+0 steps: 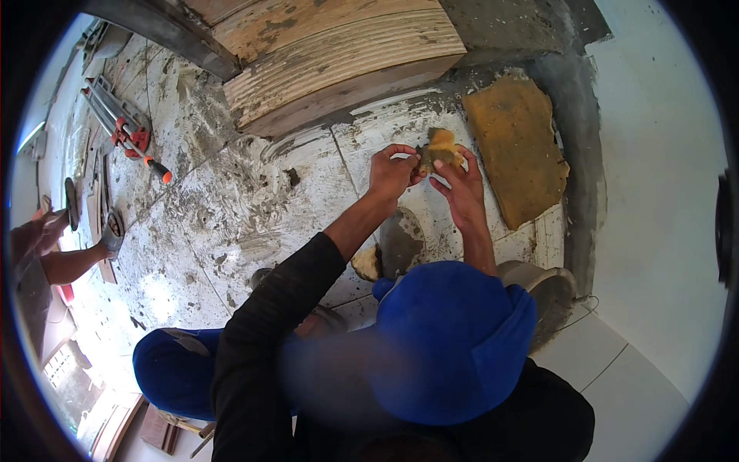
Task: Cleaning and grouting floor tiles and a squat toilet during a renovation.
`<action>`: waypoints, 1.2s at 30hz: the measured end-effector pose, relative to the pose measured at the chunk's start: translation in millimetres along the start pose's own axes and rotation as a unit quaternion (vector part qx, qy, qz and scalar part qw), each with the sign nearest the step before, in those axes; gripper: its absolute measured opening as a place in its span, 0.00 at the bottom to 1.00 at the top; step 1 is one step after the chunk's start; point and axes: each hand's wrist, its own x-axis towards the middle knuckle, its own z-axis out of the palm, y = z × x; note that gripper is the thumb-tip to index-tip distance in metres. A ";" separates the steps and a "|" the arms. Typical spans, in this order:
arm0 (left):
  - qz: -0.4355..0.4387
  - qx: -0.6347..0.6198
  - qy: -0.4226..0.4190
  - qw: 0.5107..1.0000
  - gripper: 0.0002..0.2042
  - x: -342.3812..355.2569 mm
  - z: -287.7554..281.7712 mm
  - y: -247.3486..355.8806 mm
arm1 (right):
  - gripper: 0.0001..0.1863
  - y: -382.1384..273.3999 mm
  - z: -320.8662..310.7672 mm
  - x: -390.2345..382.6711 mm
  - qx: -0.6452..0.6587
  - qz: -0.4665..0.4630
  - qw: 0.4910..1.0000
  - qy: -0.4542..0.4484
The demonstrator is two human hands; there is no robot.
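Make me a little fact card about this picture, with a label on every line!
Left hand: pinching a yellow piece
Right hand: gripping the same piece
Material: looks like foam
Right of hands: brownish slab lying flat
Floor: white, splattered grey
Far left: red-and-grey tool; another person's foot
Lower right: bucket, partly hidden by blue knee
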 end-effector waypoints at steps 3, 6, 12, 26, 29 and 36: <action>0.016 0.058 -0.017 0.998 0.05 1.5 7.7 -3.5 | 0.20 2.1 -3.9 13.1 0.013 -0.088 0.996 0.024; 0.026 0.131 -0.038 0.990 0.09 1.0 5.8 3.3 | 0.11 16.2 -3.1 44.8 0.005 -0.135 0.991 0.021; 0.088 0.461 -0.144 0.871 0.17 -22.2 -46.0 92.2 | 0.13 14.7 50.1 87.4 -0.227 -0.322 0.916 0.069; 0.163 0.768 -0.144 0.602 0.30 -289.3 -60.5 242.6 | 0.11 15.2 29.5 193.5 -0.421 -0.398 0.781 0.234; 0.163 0.735 -0.087 0.652 0.32 -307.3 -82.1 236.7 | 0.12 13.2 33.3 210.7 -0.436 -0.355 0.791 0.241; 0.158 0.579 0.050 0.798 0.35 -320.9 -147.1 207.7 | 0.18 44.2 -25.2 280.8 -0.432 -0.421 0.763 0.232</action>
